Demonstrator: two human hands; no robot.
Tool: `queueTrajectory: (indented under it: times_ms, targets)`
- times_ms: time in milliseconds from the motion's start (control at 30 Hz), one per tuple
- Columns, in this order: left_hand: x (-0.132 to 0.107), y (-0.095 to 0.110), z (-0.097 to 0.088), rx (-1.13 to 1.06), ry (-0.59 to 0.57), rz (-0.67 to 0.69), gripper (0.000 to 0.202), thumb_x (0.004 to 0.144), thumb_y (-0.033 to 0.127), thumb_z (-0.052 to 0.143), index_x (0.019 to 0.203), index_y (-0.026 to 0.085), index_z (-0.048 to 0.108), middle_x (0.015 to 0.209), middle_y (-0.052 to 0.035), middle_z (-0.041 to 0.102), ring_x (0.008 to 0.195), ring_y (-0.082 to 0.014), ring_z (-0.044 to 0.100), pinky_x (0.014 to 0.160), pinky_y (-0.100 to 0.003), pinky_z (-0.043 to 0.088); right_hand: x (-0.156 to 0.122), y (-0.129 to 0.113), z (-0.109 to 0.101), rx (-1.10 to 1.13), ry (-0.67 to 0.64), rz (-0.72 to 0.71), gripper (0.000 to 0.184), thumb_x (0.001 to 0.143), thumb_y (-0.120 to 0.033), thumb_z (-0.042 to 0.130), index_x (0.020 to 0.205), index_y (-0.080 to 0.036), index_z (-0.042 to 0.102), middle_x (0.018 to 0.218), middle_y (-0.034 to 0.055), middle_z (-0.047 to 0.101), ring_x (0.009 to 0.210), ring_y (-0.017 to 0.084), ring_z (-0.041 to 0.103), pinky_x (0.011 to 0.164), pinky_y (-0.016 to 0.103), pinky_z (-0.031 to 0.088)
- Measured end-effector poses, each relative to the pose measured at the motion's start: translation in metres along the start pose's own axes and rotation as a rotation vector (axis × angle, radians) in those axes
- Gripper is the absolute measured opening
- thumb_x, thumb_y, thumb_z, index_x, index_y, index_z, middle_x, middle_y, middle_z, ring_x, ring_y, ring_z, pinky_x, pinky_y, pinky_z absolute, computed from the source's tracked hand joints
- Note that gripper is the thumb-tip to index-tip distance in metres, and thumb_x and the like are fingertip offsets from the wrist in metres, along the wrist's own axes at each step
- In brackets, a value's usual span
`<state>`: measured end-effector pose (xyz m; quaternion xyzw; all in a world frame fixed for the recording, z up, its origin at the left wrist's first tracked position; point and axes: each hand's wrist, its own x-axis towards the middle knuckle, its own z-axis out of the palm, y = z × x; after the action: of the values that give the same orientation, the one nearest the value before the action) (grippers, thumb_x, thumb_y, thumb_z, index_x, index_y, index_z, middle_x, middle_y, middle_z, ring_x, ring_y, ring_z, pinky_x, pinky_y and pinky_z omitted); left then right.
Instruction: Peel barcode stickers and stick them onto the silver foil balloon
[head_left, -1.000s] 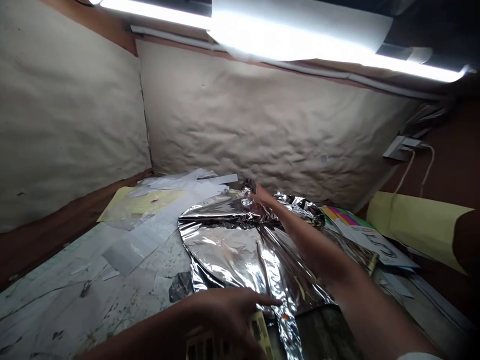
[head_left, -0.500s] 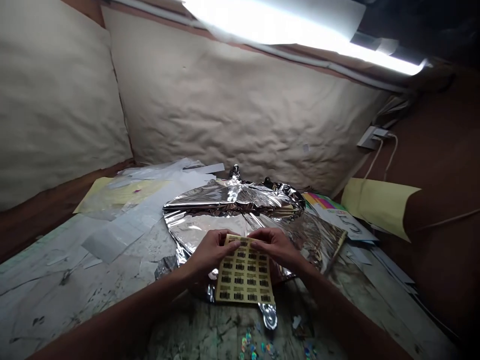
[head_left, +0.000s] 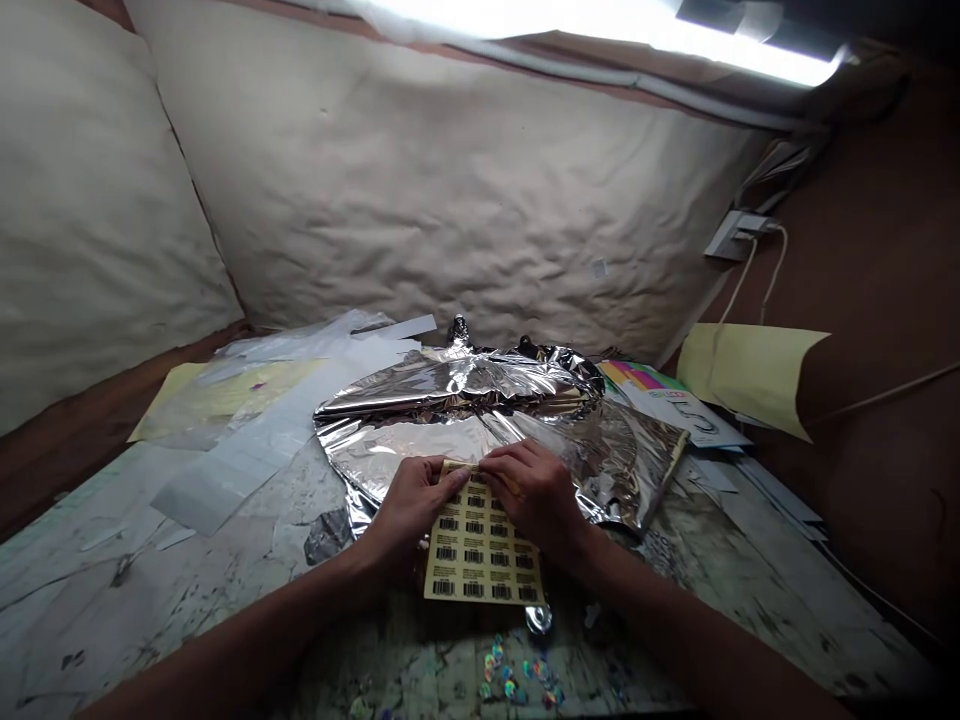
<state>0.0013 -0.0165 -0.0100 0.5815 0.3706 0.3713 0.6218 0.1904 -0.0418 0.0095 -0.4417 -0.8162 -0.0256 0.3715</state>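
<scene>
A sheet of barcode labels [head_left: 480, 550] is held at the front centre of the worktop [head_left: 187, 610], its upper part lying over the near edge of a silver foil balloon [head_left: 405, 445] and its lower edge reaching the bare surface. The left hand [head_left: 412, 510] and the right hand [head_left: 534, 497] are brought close together at the sheet's top edge, with the fingers curled inward; the edge appears to be pinched between them, and neither hand is spread.

For a controlled hold, the grip is best kept even along the edge, with the lower part of the sheet left lying flat so that creasing is avoided. Pressure on the printed barcodes should be kept light.

The top edge is largely hidden by the fingers, so it cannot be determined whether a label or strip has been lifted there. The foil beneath the sheet is also hidden. Small holographic pieces [head_left: 514, 675] lie near the front edge, but their shapes are hard to make out.
</scene>
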Motion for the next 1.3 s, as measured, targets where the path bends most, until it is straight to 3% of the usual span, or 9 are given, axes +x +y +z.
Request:
queueTrajectory:
  times_ms: [333, 467, 533, 600, 700, 767, 900, 1133, 1300]
  targets:
    - [-0.004, 0.004, 0.002, -0.119, 0.01, -0.101, 0.037, 0.082, 0.05, 0.065, 0.075, 0.013, 0.062, 0.067, -0.0026, 0.064, 0.057, -0.014, 0.059, 0.052, -0.022, 0.043, 0.001, -0.006, 0.003, 0.053, 0.024, 0.017, 0.004, 0.086, -0.018, 0.064, 0.087, -0.019, 0.067, 0.09, 0.0059, 0.067, 0.09, 0.022, 0.058, 0.08, 0.037, 0.047]
    - [-0.004, 0.011, -0.003, -0.142, -0.059, -0.18, 0.041, 0.081, 0.054, 0.063, 0.078, 0.013, 0.063, 0.068, -0.0043, 0.066, 0.057, -0.0165, 0.062, 0.053, -0.025, 0.047, 0.01, -0.004, -0.031, 0.366, 0.056, 0.184, 0.003, 0.086, -0.022, 0.065, 0.085, -0.019, 0.065, 0.091, 0.0051, 0.064, 0.09, 0.02, 0.059, 0.08, 0.034, 0.047]
    - [-0.007, 0.016, -0.005, -0.118, -0.191, -0.254, 0.04, 0.076, 0.051, 0.069, 0.072, 0.012, 0.064, 0.065, -0.0058, 0.066, 0.052, -0.0156, 0.059, 0.048, -0.023, 0.044, 0.013, 0.004, -0.052, 0.556, 0.083, 0.341, 0.011, 0.084, -0.029, 0.067, 0.085, -0.019, 0.065, 0.085, 0.0026, 0.064, 0.079, 0.016, 0.059, 0.072, 0.03, 0.047]
    - [-0.014, 0.02, -0.004, -0.051, -0.439, -0.336, 0.037, 0.073, 0.047, 0.074, 0.075, 0.011, 0.068, 0.065, -0.006, 0.066, 0.049, -0.0129, 0.056, 0.046, -0.021, 0.04, 0.011, 0.015, -0.067, 0.682, -0.032, 0.491, 0.019, 0.079, -0.035, 0.072, 0.082, -0.017, 0.065, 0.076, 0.0003, 0.063, 0.068, 0.013, 0.056, 0.062, 0.026, 0.044]
    - [-0.026, 0.023, 0.003, 0.165, -0.78, -0.401, 0.051, 0.072, 0.044, 0.076, 0.116, 0.02, 0.068, 0.069, -0.0001, 0.066, 0.051, -0.0116, 0.055, 0.048, -0.02, 0.039, 0.001, 0.027, -0.067, 0.8, -0.428, 0.639, 0.028, 0.072, -0.039, 0.077, 0.076, -0.014, 0.065, 0.067, -0.0009, 0.061, 0.061, 0.01, 0.052, 0.057, 0.023, 0.041]
    - [-0.032, 0.022, 0.008, 0.324, -0.796, -0.33, 0.07, 0.07, 0.042, 0.077, 0.135, 0.028, 0.055, 0.074, 0.0025, 0.067, 0.056, -0.0135, 0.058, 0.051, -0.021, 0.041, -0.007, 0.029, -0.059, 0.834, -0.593, 0.704, 0.031, 0.071, -0.041, 0.076, 0.076, -0.013, 0.065, 0.065, -0.0009, 0.061, 0.058, 0.01, 0.053, 0.054, 0.022, 0.042]
    - [-0.034, 0.021, 0.013, 0.458, -0.768, -0.214, 0.078, 0.071, 0.037, 0.075, 0.142, 0.029, 0.045, 0.105, -0.001, 0.07, 0.088, -0.0222, 0.065, 0.072, -0.026, 0.048, -0.016, 0.029, -0.044, 0.847, -0.661, 0.789, 0.03, 0.07, -0.04, 0.076, 0.077, -0.013, 0.065, 0.068, -0.0002, 0.064, 0.059, 0.012, 0.058, 0.055, 0.023, 0.048]
    - [-0.033, 0.03, 0.013, 0.561, -0.802, -0.219, 0.079, 0.073, 0.033, 0.073, 0.144, 0.029, 0.041, 0.122, -0.0011, 0.066, 0.1, -0.0252, 0.064, 0.082, -0.027, 0.047, -0.022, 0.036, -0.034, 0.762, -0.703, 0.703, 0.021, 0.079, -0.034, 0.069, 0.085, -0.014, 0.067, 0.075, 0.0012, 0.068, 0.064, 0.013, 0.062, 0.06, 0.025, 0.051]
    - [-0.034, 0.029, 0.013, 0.598, -0.81, -0.223, 0.081, 0.073, 0.036, 0.073, 0.145, 0.028, 0.039, 0.12, -0.003, 0.067, 0.1, -0.0267, 0.064, 0.082, -0.029, 0.047, -0.023, 0.026, -0.033, 0.244, -0.597, 0.476, 0.013, 0.079, -0.025, 0.07, 0.09, -0.019, 0.068, 0.078, 0.0008, 0.068, 0.069, 0.015, 0.062, 0.062, 0.025, 0.047]
